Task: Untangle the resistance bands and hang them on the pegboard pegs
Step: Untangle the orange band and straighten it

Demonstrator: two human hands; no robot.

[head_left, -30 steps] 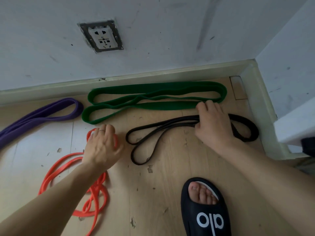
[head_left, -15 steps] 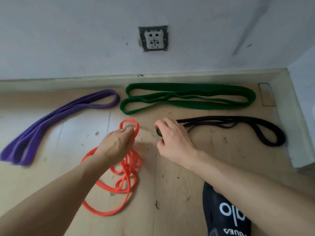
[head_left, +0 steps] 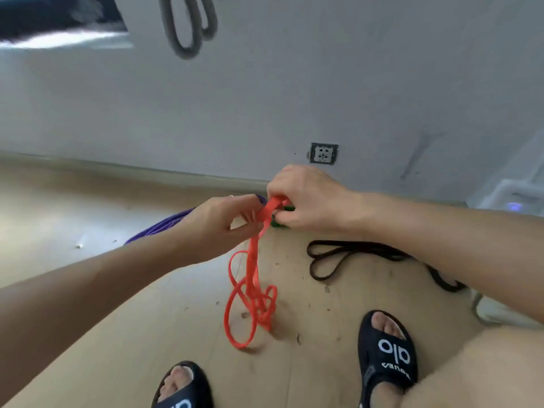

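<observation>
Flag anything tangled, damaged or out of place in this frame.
The orange band, held up by both the left hand and right hand, hangs in a knotted snarl of loops. The floor around it is scuffed and littered with small chips.

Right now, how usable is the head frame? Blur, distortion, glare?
Head view: wide-angle bend curves the skirting line; motion blur smears the top left corner and the grey band hanging on the wall. The hands and orange band are sharp enough. Soft daylight, faint shadows, no hard glare; a small purple glow at far right.
</observation>
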